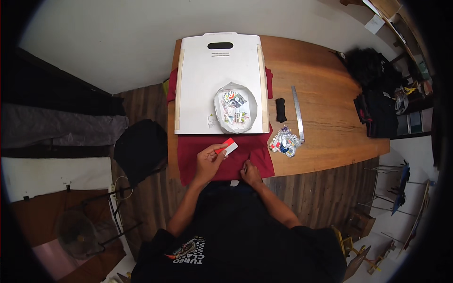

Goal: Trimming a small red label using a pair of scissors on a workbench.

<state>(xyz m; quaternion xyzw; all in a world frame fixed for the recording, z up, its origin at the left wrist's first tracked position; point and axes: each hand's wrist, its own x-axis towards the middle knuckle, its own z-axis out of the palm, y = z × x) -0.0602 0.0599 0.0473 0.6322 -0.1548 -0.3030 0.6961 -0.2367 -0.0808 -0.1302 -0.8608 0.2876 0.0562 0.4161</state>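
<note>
In left hand (pixel 207 162), clamped between thumb and fingers: red-and-white block (pixel 227 147), held over red cloth (pixel 194 153), just nearside of white board (pixel 196 85). At right hand (pixel 251 174), low on cloth: curled fingers; cannot tell whether clamped on anything. Under board: part of cloth. On board: open bag (pixel 253 107) with printed pieces (pixel 234 104) inside. On table (pixel 325 94), to right: black bundle (pixel 281 110), ruler (pixel 297 112), shiny heap (pixel 285 142)

White lettering (pixel 188 261) on the black shirt (pixel 255 240)

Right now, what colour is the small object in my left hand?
The small object is red and white; the head view shows it.
</note>
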